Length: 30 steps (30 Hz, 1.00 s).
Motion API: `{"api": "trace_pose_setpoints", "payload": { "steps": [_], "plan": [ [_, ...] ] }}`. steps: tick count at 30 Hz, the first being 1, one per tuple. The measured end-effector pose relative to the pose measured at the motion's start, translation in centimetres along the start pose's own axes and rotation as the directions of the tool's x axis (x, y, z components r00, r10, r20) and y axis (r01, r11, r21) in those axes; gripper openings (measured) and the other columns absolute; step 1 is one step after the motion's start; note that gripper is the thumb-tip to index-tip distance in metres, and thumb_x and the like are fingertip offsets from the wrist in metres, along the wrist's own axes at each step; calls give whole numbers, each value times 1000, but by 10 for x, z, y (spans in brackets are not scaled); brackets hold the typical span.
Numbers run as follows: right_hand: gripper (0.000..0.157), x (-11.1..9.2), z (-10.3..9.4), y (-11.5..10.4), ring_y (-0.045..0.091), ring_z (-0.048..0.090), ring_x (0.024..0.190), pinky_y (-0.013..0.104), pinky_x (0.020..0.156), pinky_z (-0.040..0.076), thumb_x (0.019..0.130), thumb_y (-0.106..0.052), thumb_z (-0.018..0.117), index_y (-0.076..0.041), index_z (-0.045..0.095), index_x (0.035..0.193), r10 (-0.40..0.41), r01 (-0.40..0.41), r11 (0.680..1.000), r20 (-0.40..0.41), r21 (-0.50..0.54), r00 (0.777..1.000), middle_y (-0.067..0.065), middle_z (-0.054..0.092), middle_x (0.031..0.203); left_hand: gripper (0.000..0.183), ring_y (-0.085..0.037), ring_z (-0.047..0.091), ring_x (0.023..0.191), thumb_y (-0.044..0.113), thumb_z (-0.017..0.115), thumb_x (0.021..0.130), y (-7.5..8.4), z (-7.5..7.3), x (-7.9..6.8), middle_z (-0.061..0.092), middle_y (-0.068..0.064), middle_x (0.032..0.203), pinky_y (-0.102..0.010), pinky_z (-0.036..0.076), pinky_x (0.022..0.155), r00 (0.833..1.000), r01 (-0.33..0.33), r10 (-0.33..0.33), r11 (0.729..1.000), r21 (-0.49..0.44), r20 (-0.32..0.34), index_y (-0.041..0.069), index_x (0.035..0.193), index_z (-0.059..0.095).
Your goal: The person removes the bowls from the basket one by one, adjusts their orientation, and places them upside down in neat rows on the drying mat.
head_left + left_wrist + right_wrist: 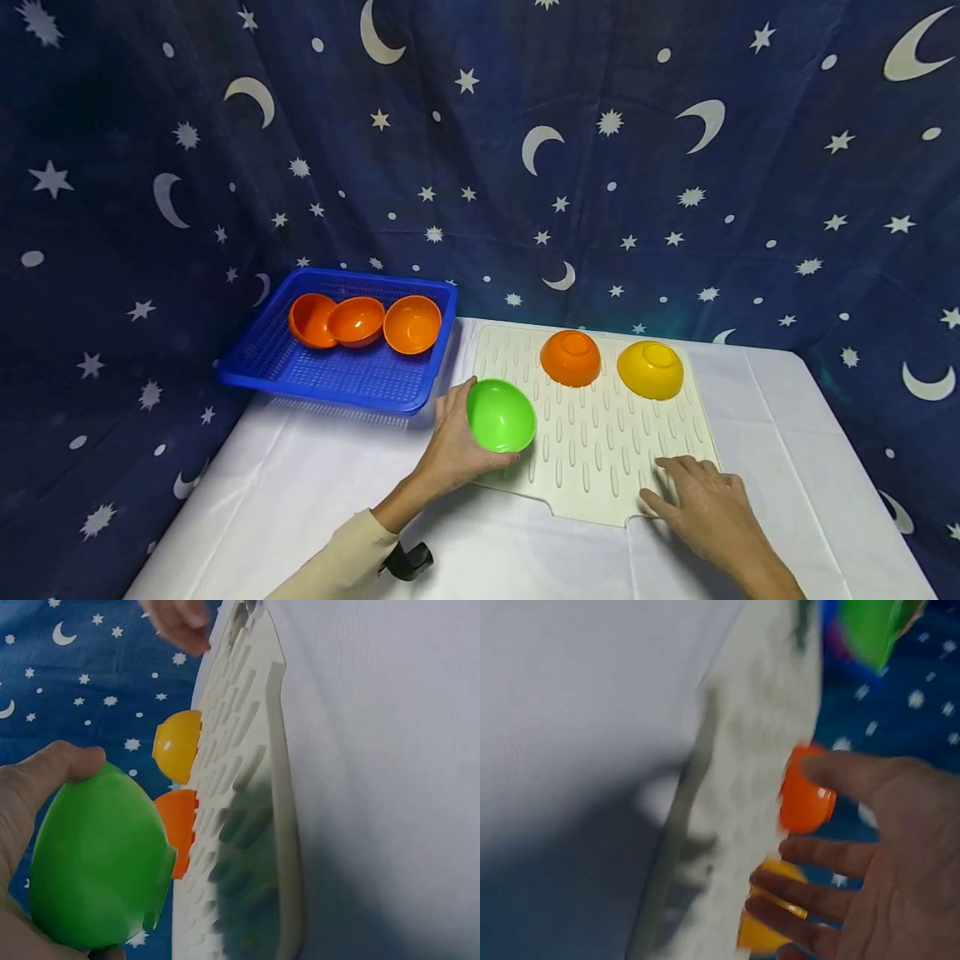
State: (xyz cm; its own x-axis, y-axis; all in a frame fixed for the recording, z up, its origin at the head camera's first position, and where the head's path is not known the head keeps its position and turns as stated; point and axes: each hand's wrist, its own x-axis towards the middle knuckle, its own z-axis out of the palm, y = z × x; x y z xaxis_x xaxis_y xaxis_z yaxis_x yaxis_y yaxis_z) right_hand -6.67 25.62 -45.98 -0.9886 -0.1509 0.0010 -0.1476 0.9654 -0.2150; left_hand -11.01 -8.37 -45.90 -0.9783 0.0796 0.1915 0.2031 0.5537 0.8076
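Note:
My left hand (459,444) grips a green bowl (502,417) by its sides, thumb at the near edge and fingers at the far edge. The bowl is held above the left part of a cream ribbed drying mat (592,467), with its inside facing me in the head view. Over the mat's near right corner hovers my right hand (701,506), fingers apart and nothing in them. Upside down at the back of the mat sit an orange bowl (570,358) and, to its right, a yellow bowl (651,370).
A blue plastic basket (330,397) stands at the table's back left. Three orange bowls lie in it in a row, the right one (412,325) with its opening toward me. A starry dark blue cloth (480,167) hangs behind the white-covered table (300,500).

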Motion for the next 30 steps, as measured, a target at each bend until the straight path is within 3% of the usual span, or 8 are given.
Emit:
{"api": "trace_pose_setpoints", "payload": {
  "steps": [2,4,8,12,16,20,24,30],
  "plan": [
    [54,4,0,-20,43,54,118,66,91,40,92,-46,72,-3,67,125,-43,42,988,5,150,999,20,60,127,120,-33,36,126,29,99,56,-2,3,0,43,-14,144,-58,45,95,1000,5,-5,1000,-1,2,4,153,33],
    [53,9,1,-39,39,47,127,67,98,38,95,-46,69,-7,65,131,-71,54,946,43,319,997,16,55,138,120,-33,36,126,27,99,56,-4,6,0,43,-13,144,-57,45,95,1000,16,-16,1000,-7,5,4,153,33],
    [68,22,6,-72,37,32,139,67,106,32,97,-46,65,-8,46,150,-104,-27,802,184,596,977,15,37,151,119,-34,41,125,27,99,55,-6,13,0,37,-14,141,-55,45,97,999,32,-32,999,-35,17,3,152,34],
    [76,39,15,-93,33,48,127,54,98,46,103,-44,56,-3,25,159,-111,-136,655,272,743,956,16,41,143,120,-36,44,124,27,99,55,-5,21,-2,33,-16,139,-55,44,99,999,37,-34,997,-65,37,0,152,33],
    [72,53,23,-104,26,61,103,40,82,52,106,-40,50,0,22,159,-108,-185,527,282,829,953,15,52,125,124,-36,45,123,27,100,56,-6,27,-5,33,-17,141,-55,46,97,998,45,-42,997,-63,46,0,154,29],
    [68,62,28,-109,25,62,92,36,75,51,106,-36,52,1,26,157,-103,-208,472,288,857,952,17,54,114,121,-36,48,121,26,100,56,-8,30,-4,32,-17,142,-52,47,97,998,46,-42,997,-66,56,0,152,31],
    [67,67,30,-111,25,62,88,35,75,49,103,-28,56,3,29,155,-84,-237,458,307,857,948,15,51,109,117,-35,46,121,25,101,55,-12,29,-3,30,-16,140,-52,46,97,998,31,-27,997,-65,63,2,150,35],
    [67,73,31,-113,27,62,96,43,88,49,101,-24,58,3,27,154,-81,-217,441,279,871,957,17,49,113,119,-34,33,123,34,102,56,-18,25,3,34,-16,137,-55,42,97,997,-57,55,998,30,57,5,152,37]
  ]
}}
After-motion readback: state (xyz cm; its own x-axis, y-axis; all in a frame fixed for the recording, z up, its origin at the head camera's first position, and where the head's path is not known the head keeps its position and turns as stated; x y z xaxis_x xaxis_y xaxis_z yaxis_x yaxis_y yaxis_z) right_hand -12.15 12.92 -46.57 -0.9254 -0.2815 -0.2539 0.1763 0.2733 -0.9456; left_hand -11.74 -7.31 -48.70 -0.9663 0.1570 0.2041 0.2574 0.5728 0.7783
